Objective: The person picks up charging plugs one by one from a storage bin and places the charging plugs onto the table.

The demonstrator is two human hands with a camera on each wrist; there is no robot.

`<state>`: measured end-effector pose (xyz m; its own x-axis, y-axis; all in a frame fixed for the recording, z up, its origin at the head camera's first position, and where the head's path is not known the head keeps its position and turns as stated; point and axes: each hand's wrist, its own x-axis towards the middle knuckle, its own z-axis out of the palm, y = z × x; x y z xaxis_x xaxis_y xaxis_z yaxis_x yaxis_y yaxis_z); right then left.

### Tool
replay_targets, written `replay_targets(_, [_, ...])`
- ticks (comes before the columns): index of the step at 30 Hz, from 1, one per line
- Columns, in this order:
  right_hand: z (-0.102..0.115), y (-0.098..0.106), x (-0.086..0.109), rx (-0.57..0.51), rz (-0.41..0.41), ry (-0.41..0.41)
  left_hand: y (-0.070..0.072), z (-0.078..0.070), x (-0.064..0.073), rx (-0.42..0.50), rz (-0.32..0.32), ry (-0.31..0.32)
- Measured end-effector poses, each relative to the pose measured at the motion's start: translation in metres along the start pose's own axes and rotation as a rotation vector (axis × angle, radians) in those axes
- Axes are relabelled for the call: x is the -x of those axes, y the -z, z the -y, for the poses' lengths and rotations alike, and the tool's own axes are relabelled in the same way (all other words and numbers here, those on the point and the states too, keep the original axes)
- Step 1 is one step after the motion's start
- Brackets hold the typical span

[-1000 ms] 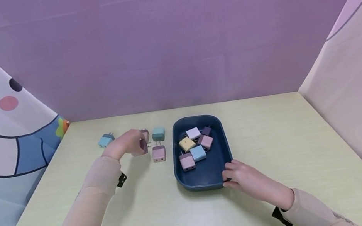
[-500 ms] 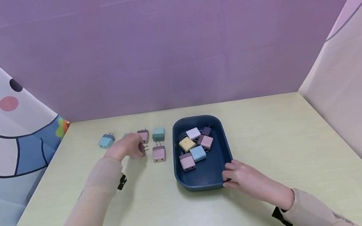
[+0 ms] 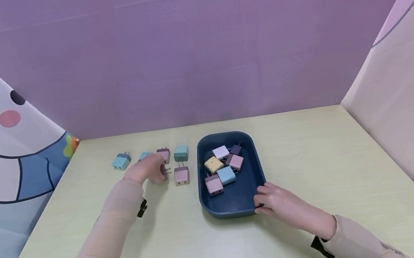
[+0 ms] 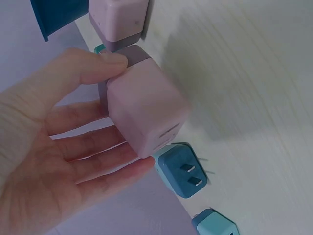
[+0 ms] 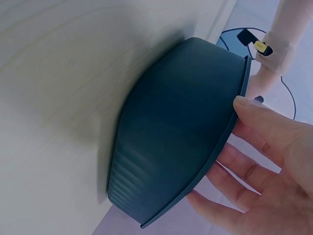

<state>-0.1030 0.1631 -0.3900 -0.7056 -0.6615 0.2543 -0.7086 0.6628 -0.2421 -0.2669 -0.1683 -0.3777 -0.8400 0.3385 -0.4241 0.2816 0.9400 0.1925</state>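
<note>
Left wrist: pinching pink adapter (image 4: 146, 103) in left hand (image 4: 49, 161), fingers drawn in to its width; thumb over dark band, likely to keep prongs free. Blue-ended adapter (image 4: 183, 169) near fingertips. Can't tell if lifted or resting.

Right wrist: gripping navy tray (image 5: 171, 112) by rim in right hand (image 5: 286, 188), fingers lightly curled, probably to stop sliding.

Head: second pink adapter (image 3: 182, 175) just right of left fingers, tight gap to tray wall. Room inside tray beside right fingers; far tabletop (image 3: 307, 154) edge beyond both hands.

Left hand (image 3: 146, 169) lower, blue adapter (image 3: 145, 155) clearer.
</note>
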Motion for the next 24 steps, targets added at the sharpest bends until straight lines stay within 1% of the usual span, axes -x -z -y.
replay_targets(5, [0.0001, 0.0002, -0.0002, 0.003, 0.003, -0.005, -0.0013, -0.0013, -0.0018, -0.017, 0.004, 0.008])
replay_targets(10, [0.0001, 0.0006, -0.0004, 0.002, 0.008, -0.011, -0.0018, -0.0039, 0.0002, -0.027, 0.006, 0.025])
replay_targets(13, [-0.0003, 0.0005, -0.0006, -0.005, 0.017, -0.020, -0.0020, -0.0050, 0.0013, -0.038, -0.003, 0.021])
replay_targets(16, [-0.0008, 0.0005, -0.0006, -0.008, 0.026, -0.029, -0.0030, -0.0063, 0.0013, -0.053, -0.016, 0.000])
replay_targets(19, [-0.0008, 0.0007, -0.0003, -0.009, 0.027, -0.030, -0.0048, -0.0078, 0.0000, -0.045, -0.019, 0.000])
replay_targets(24, [-0.0002, 0.0009, 0.0000, -0.011, 0.022, -0.021, -0.0075, -0.0080, -0.0028, -0.051, -0.001, 0.028])
